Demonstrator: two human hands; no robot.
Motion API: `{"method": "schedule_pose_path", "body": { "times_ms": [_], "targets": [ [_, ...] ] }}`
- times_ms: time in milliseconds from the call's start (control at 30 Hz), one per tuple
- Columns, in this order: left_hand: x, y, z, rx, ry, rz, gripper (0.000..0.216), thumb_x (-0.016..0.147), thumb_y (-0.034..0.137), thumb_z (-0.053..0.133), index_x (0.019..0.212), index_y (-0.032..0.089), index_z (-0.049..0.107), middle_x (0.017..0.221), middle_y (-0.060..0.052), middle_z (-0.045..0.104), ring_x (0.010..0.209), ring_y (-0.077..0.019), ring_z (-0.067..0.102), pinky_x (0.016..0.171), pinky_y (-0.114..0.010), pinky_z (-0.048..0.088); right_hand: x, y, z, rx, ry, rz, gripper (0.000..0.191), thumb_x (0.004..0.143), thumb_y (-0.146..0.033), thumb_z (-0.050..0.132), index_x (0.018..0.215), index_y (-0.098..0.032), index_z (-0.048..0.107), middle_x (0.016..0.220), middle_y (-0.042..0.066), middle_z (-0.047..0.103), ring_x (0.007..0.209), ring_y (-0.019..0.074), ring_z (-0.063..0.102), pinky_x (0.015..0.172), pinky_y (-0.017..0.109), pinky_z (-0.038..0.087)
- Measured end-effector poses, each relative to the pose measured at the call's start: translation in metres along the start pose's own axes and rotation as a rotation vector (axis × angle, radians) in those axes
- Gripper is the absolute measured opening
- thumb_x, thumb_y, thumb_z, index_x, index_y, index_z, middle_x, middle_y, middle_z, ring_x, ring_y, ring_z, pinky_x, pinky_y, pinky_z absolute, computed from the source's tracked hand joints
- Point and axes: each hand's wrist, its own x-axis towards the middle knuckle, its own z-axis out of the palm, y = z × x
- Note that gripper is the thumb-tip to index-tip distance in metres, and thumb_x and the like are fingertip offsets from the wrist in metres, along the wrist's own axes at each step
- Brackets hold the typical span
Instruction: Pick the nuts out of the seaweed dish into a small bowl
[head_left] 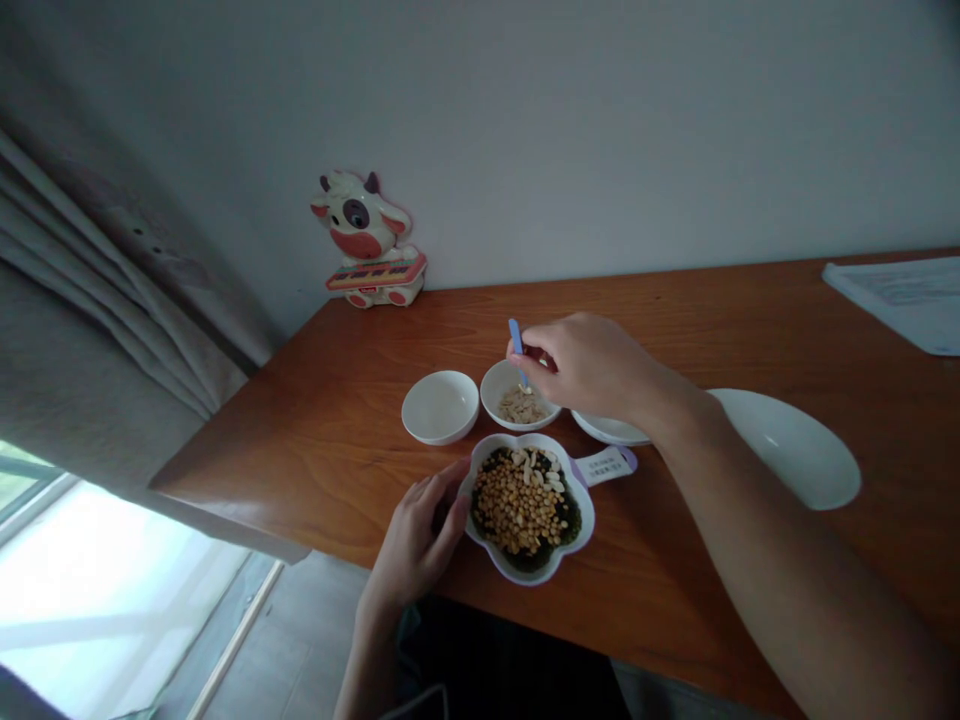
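Note:
My left hand (pixel 424 530) is closed on the left rim of a white flower-shaped bowl (pixel 581 535) with a short handle. Yellow kernels (pixel 517 505) lie in it over something dark green, with several pale, long seeds at the far side. Above a small white bowl (pixel 491 385), my right hand (pixel 574 360) pinches a slim blue utensil (pixel 516 338). Its lower end dips toward pale flat seeds (pixel 521 405) in that bowl, with a whitish bit at the tip. Whether it is a spoon or tweezers I cannot tell.
Left of the seed bowl stands an empty white bowl (pixel 441 408). Another white bowl (pixel 611 430) is partly hidden under my right wrist. A larger white dish (pixel 795 445) lies right of my forearm. A cow toy (pixel 367 240) stands by the wall; a white sheet (pixel 907 295) lies at far right.

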Motion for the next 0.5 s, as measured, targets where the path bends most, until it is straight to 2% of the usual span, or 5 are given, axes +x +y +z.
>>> {"method": "schedule_pose_path", "body": {
  "times_ms": [167, 367, 500],
  "targets": [
    [0.0, 0.001, 0.0, 0.007, 0.01, 0.007, 0.041, 0.106, 0.035, 0.049, 0.145, 0.023, 0.054, 0.136, -0.011, 0.069, 0.122, -0.0263, 0.066, 0.103, -0.04, 0.054, -0.002, 0.004, -0.002, 0.012, -0.081, -0.031, 0.037, 0.1, -0.042, 0.048, 0.09, -0.018, 0.075, 0.078, 0.009, 0.075, 0.064, 0.0171, 0.059, 0.06, 0.032, 0.028],
    [-0.001, -0.002, 0.001, 0.011, 0.001, 0.007, 0.042, 0.106, 0.035, 0.048, 0.146, 0.022, 0.053, 0.137, -0.012, 0.068, 0.123, -0.0265, 0.066, 0.104, -0.041, 0.053, -0.007, 0.008, -0.007, 0.089, -0.178, -0.062, 0.037, 0.099, -0.041, 0.051, 0.081, -0.019, 0.074, 0.082, 0.007, 0.076, 0.067, 0.0156, 0.061, 0.063, 0.031, 0.032],
    [0.0, -0.003, 0.001, 0.01, -0.006, 0.004, 0.042, 0.107, 0.035, 0.048, 0.146, 0.021, 0.053, 0.138, -0.013, 0.068, 0.123, -0.0266, 0.065, 0.104, -0.041, 0.052, -0.013, 0.002, -0.013, 0.152, -0.246, -0.049, 0.036, 0.096, -0.041, 0.056, 0.072, -0.02, 0.072, 0.07, 0.002, 0.072, 0.055, 0.0112, 0.054, 0.058, 0.03, 0.031]
  ]
}}
